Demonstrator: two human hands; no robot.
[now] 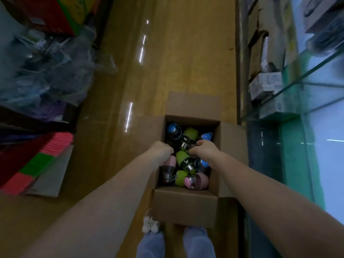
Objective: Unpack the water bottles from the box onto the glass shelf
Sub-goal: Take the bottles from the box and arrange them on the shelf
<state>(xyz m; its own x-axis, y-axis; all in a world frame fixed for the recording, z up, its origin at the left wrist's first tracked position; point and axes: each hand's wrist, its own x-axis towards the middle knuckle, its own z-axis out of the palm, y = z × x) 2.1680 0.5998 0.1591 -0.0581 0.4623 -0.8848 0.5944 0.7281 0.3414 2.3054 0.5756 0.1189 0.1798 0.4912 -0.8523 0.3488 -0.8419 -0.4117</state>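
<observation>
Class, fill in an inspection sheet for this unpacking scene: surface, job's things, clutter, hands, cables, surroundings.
Surface: glossy yellow-brown floor, with streaks of reflected light.
Job's things: open brown cardboard box on the floor, flaps spread, holding a jumble of blue, green and pink water bottles lying at angles; glass shelf to the right, no bottle seen on it.
Clutter: clear plastic bags of goods and a stack of red, green and pink folders on the left.
Hands: left hand curled at the box's left edge, its hold hidden; right hand grips a green bottle with a steel band.
Cables: nothing seen.
Surroundings: small boxed goods beneath the glass shelf.
</observation>
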